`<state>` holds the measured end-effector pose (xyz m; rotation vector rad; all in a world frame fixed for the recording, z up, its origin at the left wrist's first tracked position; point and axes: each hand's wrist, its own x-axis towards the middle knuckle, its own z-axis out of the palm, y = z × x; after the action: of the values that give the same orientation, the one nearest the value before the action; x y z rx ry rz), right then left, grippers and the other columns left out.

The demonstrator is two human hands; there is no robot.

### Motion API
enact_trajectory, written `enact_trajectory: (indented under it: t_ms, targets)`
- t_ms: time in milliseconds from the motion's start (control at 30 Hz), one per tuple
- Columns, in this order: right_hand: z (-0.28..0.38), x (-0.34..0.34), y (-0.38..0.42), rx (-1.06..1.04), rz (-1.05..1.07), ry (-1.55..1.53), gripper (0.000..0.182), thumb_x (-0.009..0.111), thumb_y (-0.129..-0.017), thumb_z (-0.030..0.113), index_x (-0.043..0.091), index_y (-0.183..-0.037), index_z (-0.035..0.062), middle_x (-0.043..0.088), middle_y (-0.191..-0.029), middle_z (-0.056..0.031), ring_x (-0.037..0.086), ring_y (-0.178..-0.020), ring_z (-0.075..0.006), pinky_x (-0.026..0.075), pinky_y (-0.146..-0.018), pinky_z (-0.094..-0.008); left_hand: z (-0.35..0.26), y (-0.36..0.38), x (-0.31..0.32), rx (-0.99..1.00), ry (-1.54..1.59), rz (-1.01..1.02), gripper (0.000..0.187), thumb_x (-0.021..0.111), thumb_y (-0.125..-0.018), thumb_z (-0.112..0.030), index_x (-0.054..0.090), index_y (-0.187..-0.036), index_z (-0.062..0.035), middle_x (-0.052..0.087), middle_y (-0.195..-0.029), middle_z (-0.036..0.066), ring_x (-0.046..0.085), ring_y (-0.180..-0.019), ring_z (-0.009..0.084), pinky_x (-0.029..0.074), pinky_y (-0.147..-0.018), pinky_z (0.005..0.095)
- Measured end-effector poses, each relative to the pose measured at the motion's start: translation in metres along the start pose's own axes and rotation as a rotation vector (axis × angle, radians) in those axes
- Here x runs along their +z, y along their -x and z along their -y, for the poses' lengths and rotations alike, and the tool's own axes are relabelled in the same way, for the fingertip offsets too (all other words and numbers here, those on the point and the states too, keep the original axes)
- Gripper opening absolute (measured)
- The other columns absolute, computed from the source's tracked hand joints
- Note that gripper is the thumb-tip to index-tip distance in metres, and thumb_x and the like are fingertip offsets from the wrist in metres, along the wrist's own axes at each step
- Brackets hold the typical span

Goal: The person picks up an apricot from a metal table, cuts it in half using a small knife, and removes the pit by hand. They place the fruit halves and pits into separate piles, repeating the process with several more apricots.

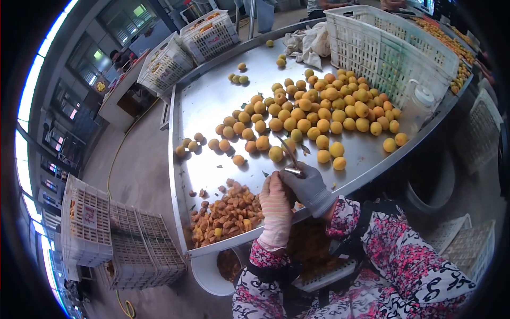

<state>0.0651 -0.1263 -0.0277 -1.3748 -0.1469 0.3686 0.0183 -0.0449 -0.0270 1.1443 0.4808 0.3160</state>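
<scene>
My right hand (311, 187), in a grey glove, is closed around a thin curved knife (289, 151) with a shiny metal collar. The blade points up over the table. My left hand (275, 215), in a pale striped glove, is pressed against it with its fingers closed; what they hold is hidden. Both hands are at the front edge of the metal table (212, 175). Beyond them lies a spread of yellow-orange apricots (319, 106). Left of my left hand is a heap of brown apricot pits (228, 212).
A large white crate (390, 53) and a crumpled cloth (308, 43) sit on the table, with a lidded plastic jug (419, 103) at right. A white bucket (210, 271) stands below the front edge. Stacked crates (87, 220) are on the floor at left.
</scene>
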Motion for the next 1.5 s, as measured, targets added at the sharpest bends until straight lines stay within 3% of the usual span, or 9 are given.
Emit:
enact_trajectory:
  t_ms: [267,600,733,867,1067,1167,1267,1333,1500]
  targets:
    - [-0.003,-0.001,-0.012,0.003,-0.15,-0.116,0.026,0.063,-0.08,0.022,0.062,-0.09,-0.0008,0.063,-0.075,-0.0067,0.058,-0.065,-0.0117,0.047,-0.06,-0.0262,0.016,-0.003,0.008,0.274,-0.168,-0.078,0.026,0.051,-0.091,-0.031,0.055,-0.088,-0.0058,0.049,-0.062,-0.002,0.042,-0.048,0.0053,0.031,-0.042,0.0195]
    - [0.033,-0.018,-0.003,0.041,0.155,-0.105,0.026,0.064,-0.081,0.024,0.061,-0.092,0.0002,0.059,-0.077,-0.0024,0.053,-0.071,-0.0059,0.044,-0.063,-0.0221,-0.025,0.006,-0.005,-0.078,-0.088,0.171,0.024,0.06,-0.086,-0.028,0.059,-0.092,-0.0047,0.056,-0.069,0.001,0.045,-0.052,0.006,0.033,-0.045,0.0185]
    - [0.047,-0.03,-0.005,0.181,0.176,-0.141,0.029,0.065,-0.081,0.024,0.058,-0.099,0.0016,0.054,-0.066,-0.0001,0.047,-0.047,-0.0043,0.038,-0.042,-0.0185,-0.034,-0.001,-0.03,0.083,-0.311,0.302,0.017,0.047,-0.089,-0.007,0.06,-0.099,-0.0026,0.055,-0.085,0.003,0.049,-0.057,0.007,0.04,-0.049,0.0214]
    - [0.045,-0.033,-0.011,0.132,0.147,-0.091,0.026,0.065,-0.082,0.026,0.057,-0.096,0.0048,0.05,-0.063,0.0027,0.041,-0.04,-0.0034,0.032,-0.035,-0.0183,-0.048,-0.005,-0.042,-0.09,-0.016,0.135,0.017,0.06,-0.085,-0.023,0.061,-0.094,-0.0089,0.056,-0.078,-0.001,0.054,-0.065,0.0048,0.044,-0.053,0.016]
    - [0.017,-0.024,-0.019,0.11,0.318,0.157,0.023,0.063,-0.084,0.026,0.061,-0.084,0.0026,0.058,-0.071,0.0008,0.052,-0.07,-0.0026,0.042,-0.063,-0.0194,-0.051,-0.007,-0.05,-0.093,0.094,0.078,0.017,0.062,-0.085,-0.022,0.062,-0.095,-0.0085,0.058,-0.082,-0.001,0.058,-0.073,0.0047,0.048,-0.056,0.0168]
    - [0.038,-0.027,-0.013,0.115,0.312,0.317,0.03,0.065,-0.082,0.029,0.064,-0.089,0.0001,0.063,-0.074,-0.0045,0.054,-0.069,-0.0051,0.044,-0.063,-0.0211,-0.051,-0.005,-0.051,-0.045,0.142,0.024,0.018,0.062,-0.085,-0.021,0.061,-0.096,-0.007,0.057,-0.085,-0.001,0.059,-0.073,0.0061,0.048,-0.056,0.0175]
    - [0.04,-0.04,-0.024,0.185,0.165,0.229,0.032,0.069,-0.078,0.033,0.064,-0.085,0.0023,0.059,-0.064,-0.0028,0.049,-0.044,-0.0067,0.04,-0.039,-0.0218,-0.049,0.0,-0.049,0.032,-0.005,0.133,0.016,0.061,-0.085,-0.018,0.06,-0.096,-0.0059,0.057,-0.087,0.001,0.058,-0.074,0.0072,0.048,-0.059,0.0168]
    - [0.044,-0.047,-0.022,0.16,0.191,0.191,0.03,0.068,-0.079,0.032,0.063,-0.084,0.0036,0.057,-0.062,-0.0013,0.046,-0.04,-0.0058,0.036,-0.034,-0.0206,-0.041,0.004,-0.046,0.593,-0.65,0.244,0.015,0.059,-0.084,-0.013,0.059,-0.097,-0.0057,0.056,-0.089,0.002,0.057,-0.074,0.0083,0.047,-0.063,0.0168]
    - [0.06,-0.063,-0.016,0.116,0.114,0.054,0.026,0.065,-0.083,0.028,0.062,-0.086,0.0022,0.054,-0.061,0.0004,0.043,-0.039,-0.0036,0.032,-0.034,-0.0186,-0.043,0.014,-0.029,-0.215,-0.214,0.491,0.027,0.051,-0.087,-0.029,0.059,-0.096,-0.0055,0.055,-0.08,0.004,0.052,-0.066,0.0096,0.039,-0.058,0.0194]
